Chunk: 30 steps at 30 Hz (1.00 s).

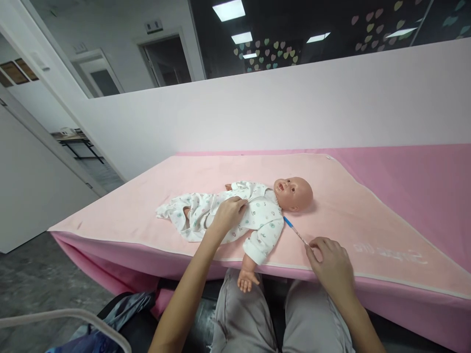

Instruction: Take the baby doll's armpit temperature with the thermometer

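A baby doll point(290, 193) lies on its back, head to the right, dressed in a white printed outfit point(265, 211). My left hand point(231, 212) is at the front of the outfit over the belly, its fingers closed on the fabric; the fingertips are partly hidden. Between thumb and fingers, my right hand point(329, 262) pinches one end of a thin thermometer point(296, 231). Its blue tip points up and left, close to the doll's shoulder and neck. One doll arm point(248, 274) hangs over the near edge of the table.
A peach-coloured mat point(147, 181) lies over a pink cloth point(415, 186) on the table. White wall point(294, 113) and dark glass rise behind. My knees point(243, 314) are under the near edge. A chair armrest point(73, 314) and a bag point(125, 314) are at lower left.
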Available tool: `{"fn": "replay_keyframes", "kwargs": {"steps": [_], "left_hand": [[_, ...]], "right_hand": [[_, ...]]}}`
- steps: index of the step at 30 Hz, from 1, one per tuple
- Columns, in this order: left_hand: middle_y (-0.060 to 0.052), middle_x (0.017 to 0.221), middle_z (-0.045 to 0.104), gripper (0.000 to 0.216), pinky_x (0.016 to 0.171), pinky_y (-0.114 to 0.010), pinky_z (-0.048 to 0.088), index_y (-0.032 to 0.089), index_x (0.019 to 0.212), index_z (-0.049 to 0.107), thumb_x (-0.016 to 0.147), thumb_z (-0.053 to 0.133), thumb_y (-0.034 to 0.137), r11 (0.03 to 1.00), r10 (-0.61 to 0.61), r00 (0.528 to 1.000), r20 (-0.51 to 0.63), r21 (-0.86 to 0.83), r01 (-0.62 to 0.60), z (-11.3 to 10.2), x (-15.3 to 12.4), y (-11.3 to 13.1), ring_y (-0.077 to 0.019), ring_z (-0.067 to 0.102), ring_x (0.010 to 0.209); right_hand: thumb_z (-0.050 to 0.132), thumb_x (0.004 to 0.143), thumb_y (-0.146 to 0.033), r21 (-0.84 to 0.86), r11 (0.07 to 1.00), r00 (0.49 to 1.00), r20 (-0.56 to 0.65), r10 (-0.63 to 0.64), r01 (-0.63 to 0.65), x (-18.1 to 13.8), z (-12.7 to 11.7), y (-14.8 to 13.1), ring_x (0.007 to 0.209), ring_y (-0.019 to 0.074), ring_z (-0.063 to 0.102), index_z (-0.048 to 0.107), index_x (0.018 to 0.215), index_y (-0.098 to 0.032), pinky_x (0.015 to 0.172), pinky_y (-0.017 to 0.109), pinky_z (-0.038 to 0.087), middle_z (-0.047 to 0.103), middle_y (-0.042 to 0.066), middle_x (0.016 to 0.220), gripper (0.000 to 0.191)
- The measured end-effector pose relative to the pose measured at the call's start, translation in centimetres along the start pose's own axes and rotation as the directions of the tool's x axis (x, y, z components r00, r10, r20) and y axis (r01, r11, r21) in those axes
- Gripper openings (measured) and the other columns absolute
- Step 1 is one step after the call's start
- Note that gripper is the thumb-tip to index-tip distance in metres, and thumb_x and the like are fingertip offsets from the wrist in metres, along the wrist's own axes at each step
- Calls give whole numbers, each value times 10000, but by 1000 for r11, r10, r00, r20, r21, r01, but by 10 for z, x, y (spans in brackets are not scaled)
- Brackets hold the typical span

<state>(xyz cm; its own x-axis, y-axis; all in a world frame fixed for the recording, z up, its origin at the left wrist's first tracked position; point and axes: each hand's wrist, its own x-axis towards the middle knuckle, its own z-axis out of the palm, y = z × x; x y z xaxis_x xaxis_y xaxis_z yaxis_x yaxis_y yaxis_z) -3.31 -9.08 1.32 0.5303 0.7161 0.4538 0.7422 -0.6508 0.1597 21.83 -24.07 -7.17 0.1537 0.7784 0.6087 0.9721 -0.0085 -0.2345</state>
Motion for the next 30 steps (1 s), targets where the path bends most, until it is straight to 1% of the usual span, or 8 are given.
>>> {"fn": "replay_keyframes", "kwargs": {"steps": [5,11,15,18,22,25,27,30], "left_hand": [[-75,812,620,181,697,-300,433,173,860,636,801,465,175,999,-10,1000,4,32,10,-2,1,0,-203,571,774],[-70,833,610,176,712,-290,433,173,831,618,765,465,117,997,32,998,-57,76,-28,1,0,2,-193,558,804],[-76,855,619,195,749,-312,426,176,857,622,802,438,136,996,75,994,-83,51,-71,-4,-1,3,-203,555,839],[-66,805,628,162,761,-324,418,181,815,639,803,478,195,993,120,990,-74,-13,-121,-14,2,6,-202,560,810],[-45,793,643,195,779,-303,417,189,830,645,830,467,267,976,77,968,-237,-181,-122,-16,17,11,-166,568,769],[-28,812,656,224,737,-274,434,183,870,639,846,438,277,927,-81,946,-315,-372,-44,-2,33,11,-134,567,696],[-27,831,662,242,696,-265,444,176,908,639,847,421,262,886,-152,956,-251,-463,20,11,39,9,-132,571,677],[-45,903,655,240,763,-296,441,180,941,639,833,433,240,896,-136,974,-183,-441,42,25,37,6,-173,582,809]], "right_hand": [[434,834,-334,0,1000,1000,11,4,-4,0,-1,0,752,188,517,547,737,-199,683,298,324,606,40,745,201],[414,840,-320,42,998,999,-29,41,-40,-2,2,0,748,195,548,563,742,-189,695,304,356,628,57,744,222],[432,820,-384,190,966,983,-10,183,-178,1,-8,0,706,194,592,587,767,-197,653,288,405,657,53,742,249],[474,781,-430,311,897,943,-10,333,-314,11,-27,-1,650,187,616,606,775,-206,583,264,424,669,41,712,260],[509,751,-464,427,839,914,-68,401,-336,36,-47,-7,624,173,616,618,757,-185,596,248,445,660,42,672,299],[501,761,-478,481,823,945,40,325,-304,53,-45,-14,603,161,599,614,725,-174,582,235,434,650,38,643,326],[480,777,-487,531,792,953,173,248,-302,59,-38,-19,615,166,603,598,679,-175,566,227,423,650,41,644,348],[467,790,-491,577,748,938,297,182,-328,62,-28,-24,643,176,613,552,615,-180,536,209,394,603,21,593,368]]}}
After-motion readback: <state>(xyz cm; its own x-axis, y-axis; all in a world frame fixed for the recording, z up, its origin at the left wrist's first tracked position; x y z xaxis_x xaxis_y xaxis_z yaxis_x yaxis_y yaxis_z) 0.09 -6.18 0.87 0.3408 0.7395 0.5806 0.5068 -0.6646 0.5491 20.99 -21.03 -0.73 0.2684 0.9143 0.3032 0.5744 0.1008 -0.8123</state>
